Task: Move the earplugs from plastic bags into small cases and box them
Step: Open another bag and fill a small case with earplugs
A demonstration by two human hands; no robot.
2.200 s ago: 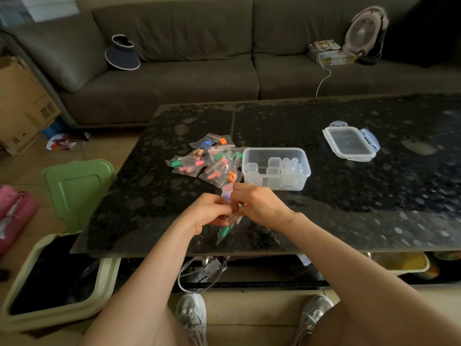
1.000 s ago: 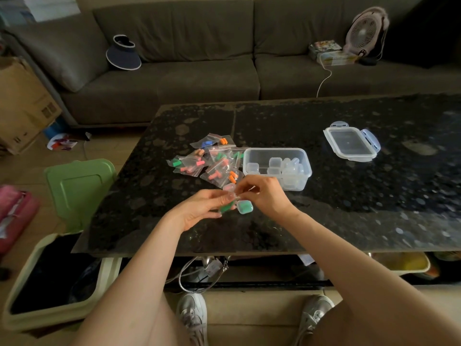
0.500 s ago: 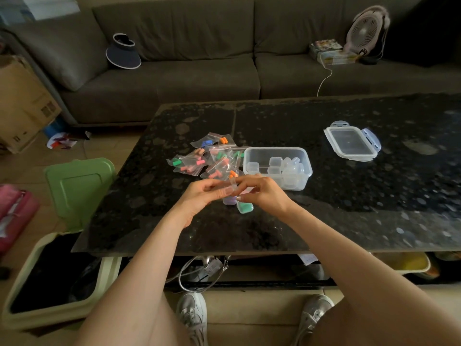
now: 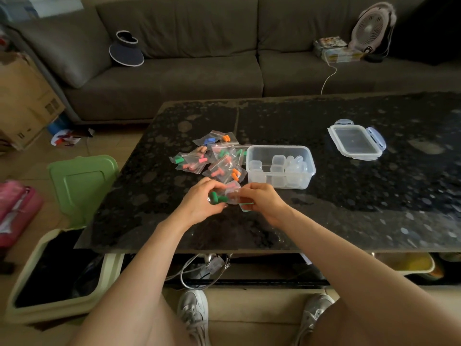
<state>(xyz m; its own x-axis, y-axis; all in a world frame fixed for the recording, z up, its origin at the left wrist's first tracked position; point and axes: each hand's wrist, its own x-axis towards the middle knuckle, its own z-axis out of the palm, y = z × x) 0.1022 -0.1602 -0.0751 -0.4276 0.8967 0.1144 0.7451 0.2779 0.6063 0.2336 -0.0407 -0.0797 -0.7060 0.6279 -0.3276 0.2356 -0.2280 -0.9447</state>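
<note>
With filled bags (image 4: 199,161) heaped just behind, the left grip (image 4: 199,206) is curling round green earplugs (image 4: 214,198) while the right grip (image 4: 264,201) is pinching a clear bag (image 4: 233,196). They are apparently freeing the pair low over the surface (image 4: 252,233), beside the case (image 4: 245,208) under its fingers. Further right, the box (image 4: 279,147) of empty cases (image 4: 279,161) is standing open, its lid (image 4: 356,143) lying well apart, presumably awaiting boxing.

Dim daylight falls on a black speckled coffee table (image 4: 349,196) standing on a beige tiled floor (image 4: 119,146). Behind the table, a grey-brown sofa (image 4: 199,71) carries a sun visor (image 4: 127,52) and a small fan (image 4: 371,26). Left of the table are a cardboard box (image 4: 25,96) and an open green-lidded bin (image 4: 82,186).
</note>
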